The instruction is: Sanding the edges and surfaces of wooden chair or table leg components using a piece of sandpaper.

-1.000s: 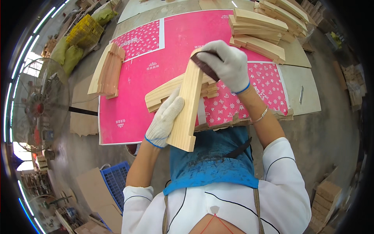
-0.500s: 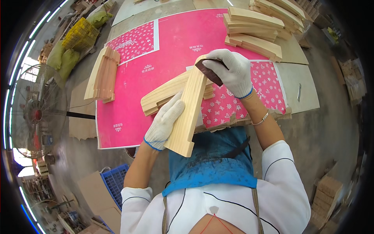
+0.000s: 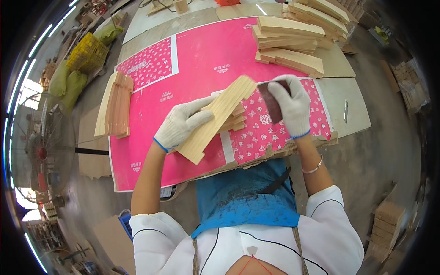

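In a white knit glove, my left hand (image 3: 181, 123) grips a pale wooden piece (image 3: 217, 120) by its middle, thumb on top. The piece slants up and to the right over the pink-covered table, with a notch near each end. My right hand (image 3: 293, 104), gloved the same way, pinches a dark brown sheet that looks like sandpaper (image 3: 271, 101). That sheet is just right of the wood's far end and apart from it. Beneath the held piece lies more wood (image 3: 236, 120), mostly hidden.
A stack of curved wooden pieces (image 3: 115, 105) stands at the table's left. More pale pieces (image 3: 291, 43) are piled at the far right. A thin metal tool (image 3: 345, 111) lies on the bare right side. A large fan (image 3: 41, 151) stands at the left.
The brown sheet has come off the wood's far end, and my right hand has moved right and nearer. My left hand has shifted left and farther, turning the piece.
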{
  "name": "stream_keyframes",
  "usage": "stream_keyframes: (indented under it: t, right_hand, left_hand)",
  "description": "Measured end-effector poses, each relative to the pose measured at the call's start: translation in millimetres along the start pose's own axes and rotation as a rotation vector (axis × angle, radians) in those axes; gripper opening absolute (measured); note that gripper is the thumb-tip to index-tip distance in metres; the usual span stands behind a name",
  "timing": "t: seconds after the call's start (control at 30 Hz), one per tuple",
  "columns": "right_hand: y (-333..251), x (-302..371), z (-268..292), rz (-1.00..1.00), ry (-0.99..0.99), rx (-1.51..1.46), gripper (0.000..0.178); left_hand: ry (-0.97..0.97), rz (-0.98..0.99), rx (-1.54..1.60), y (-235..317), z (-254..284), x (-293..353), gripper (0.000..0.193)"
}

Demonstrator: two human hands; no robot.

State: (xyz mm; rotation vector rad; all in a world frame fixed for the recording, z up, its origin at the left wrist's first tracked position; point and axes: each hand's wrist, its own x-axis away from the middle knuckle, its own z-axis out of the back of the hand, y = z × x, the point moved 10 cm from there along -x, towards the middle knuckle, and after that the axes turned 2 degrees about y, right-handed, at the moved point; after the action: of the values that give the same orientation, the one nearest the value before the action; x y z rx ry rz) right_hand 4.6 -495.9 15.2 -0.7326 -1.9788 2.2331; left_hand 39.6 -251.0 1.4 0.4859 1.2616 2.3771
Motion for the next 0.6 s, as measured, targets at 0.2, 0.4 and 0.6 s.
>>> stream_keyframes:
  t: [0.2, 0.4, 0.6]
  right_hand:
    - [18.6, -32.5, -20.0, 0.026, -0.059, 0.169, 0.022]
    - [16.2, -43.9, -86.9, 0.258, -0.243, 0.779, 0.027]
    - [121.4, 2.9, -17.9, -0.166, -0.291, 0.582, 0.043]
  left_hand:
    - [0.266, -0.194, -0.710, 20.8, -4.1, 11.8, 0.069]
    - [0.266, -0.161, -0.768, 3.5, -26.3, 7.2, 0.080]
    - [0.285, -0.127, -0.769, 3.7, -25.8, 6.0, 0.075]
